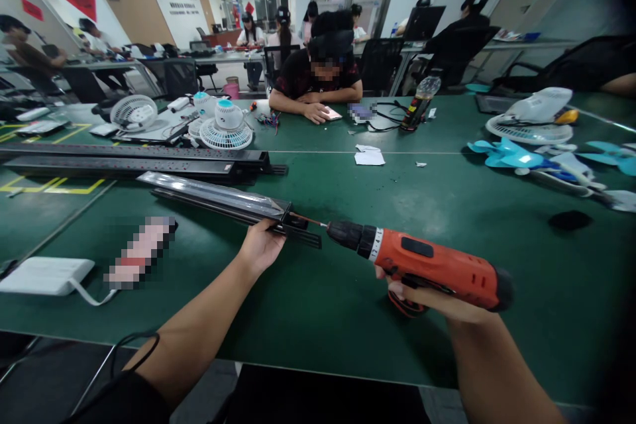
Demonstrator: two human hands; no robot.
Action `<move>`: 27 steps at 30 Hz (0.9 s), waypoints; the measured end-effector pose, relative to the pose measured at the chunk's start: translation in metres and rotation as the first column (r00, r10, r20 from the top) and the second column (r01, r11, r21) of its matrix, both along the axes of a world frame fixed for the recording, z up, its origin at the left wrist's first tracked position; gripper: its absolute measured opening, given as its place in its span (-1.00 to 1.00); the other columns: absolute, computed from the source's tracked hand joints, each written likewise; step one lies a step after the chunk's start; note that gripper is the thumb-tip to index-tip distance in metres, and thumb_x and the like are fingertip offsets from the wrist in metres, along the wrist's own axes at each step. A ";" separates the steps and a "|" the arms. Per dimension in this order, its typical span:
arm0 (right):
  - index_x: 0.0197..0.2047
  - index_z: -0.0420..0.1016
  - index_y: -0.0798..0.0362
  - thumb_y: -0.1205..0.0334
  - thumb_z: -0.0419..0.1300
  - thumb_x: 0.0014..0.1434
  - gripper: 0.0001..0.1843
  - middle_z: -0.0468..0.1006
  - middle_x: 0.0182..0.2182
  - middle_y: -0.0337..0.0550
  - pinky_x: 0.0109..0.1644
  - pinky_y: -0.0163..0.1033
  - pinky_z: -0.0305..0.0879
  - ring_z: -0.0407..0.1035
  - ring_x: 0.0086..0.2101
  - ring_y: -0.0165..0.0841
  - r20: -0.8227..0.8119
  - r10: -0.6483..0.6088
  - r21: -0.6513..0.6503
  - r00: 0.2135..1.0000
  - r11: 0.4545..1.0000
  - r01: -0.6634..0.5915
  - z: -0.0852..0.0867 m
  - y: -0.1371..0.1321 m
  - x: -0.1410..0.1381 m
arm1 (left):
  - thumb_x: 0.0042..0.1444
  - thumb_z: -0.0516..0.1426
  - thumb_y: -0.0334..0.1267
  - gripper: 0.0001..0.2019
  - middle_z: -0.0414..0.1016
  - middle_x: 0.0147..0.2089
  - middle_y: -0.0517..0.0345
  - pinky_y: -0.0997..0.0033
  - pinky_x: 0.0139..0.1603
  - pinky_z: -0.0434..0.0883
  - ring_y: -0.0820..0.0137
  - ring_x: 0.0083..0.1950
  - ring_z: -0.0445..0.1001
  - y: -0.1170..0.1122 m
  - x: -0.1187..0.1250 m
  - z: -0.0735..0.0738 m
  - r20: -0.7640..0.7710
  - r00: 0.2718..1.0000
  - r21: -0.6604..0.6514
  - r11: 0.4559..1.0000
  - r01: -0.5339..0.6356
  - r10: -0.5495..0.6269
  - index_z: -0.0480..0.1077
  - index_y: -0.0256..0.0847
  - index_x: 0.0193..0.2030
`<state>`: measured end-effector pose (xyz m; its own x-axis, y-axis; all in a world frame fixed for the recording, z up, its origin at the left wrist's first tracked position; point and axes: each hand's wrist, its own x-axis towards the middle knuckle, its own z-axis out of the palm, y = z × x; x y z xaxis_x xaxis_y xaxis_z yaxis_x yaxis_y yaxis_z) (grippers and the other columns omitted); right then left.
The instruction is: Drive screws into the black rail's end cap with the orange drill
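My right hand [427, 295] grips an orange cordless drill [437, 265] held level over the green table [348, 305]. Its thin bit [308, 218] points left and meets the near end of a long black power strip rail [223, 202] that lies slanted on the table. My left hand [261, 245] is closed around that end of the rail, thumb on top, right beside the bit's tip.
More long black rails [134, 160] lie at the left. Small white fans [226, 126] stand behind them. A white power bank [44, 275] with cable sits at front left. Blue fan blades [511, 154] and parts lie right. A person sits across the table.
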<state>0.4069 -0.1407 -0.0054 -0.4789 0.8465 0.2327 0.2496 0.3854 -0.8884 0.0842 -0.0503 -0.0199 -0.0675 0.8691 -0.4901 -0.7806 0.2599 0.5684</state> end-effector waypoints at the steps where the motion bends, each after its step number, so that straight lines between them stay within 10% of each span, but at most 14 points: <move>1: 0.01 0.67 -0.02 0.20 0.34 0.40 -0.85 0.70 -0.23 -0.08 -0.30 -0.27 0.66 0.63 -0.34 -0.30 0.001 -0.003 0.010 1.000 1.000 0.003 -0.001 0.000 0.000 | 0.15 0.07 -0.65 -0.65 0.67 -0.30 0.00 0.44 -0.16 0.63 0.33 -0.26 0.68 0.000 0.000 0.000 0.005 1.000 0.001 1.000 -0.006 0.006 0.57 -0.37 -0.03; 27: 0.11 0.60 -0.02 0.20 0.28 0.46 -0.80 0.59 -0.38 -0.20 -0.46 -0.34 0.57 0.48 -0.54 -0.43 -0.007 0.079 -0.051 0.997 0.996 -0.079 0.004 -0.001 -0.001 | 0.19 0.02 -0.66 -0.66 0.65 -0.34 -0.01 0.47 -0.20 0.63 0.34 -0.30 0.67 0.001 0.002 0.006 -0.004 0.999 -0.058 0.998 -0.039 0.039 0.55 -0.39 -0.04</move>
<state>0.4059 -0.1416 -0.0017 -0.5441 0.8168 0.1921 0.2160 0.3575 -0.9086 0.0862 -0.0498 -0.0137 -0.1024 0.8358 -0.5394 -0.7889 0.2621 0.5558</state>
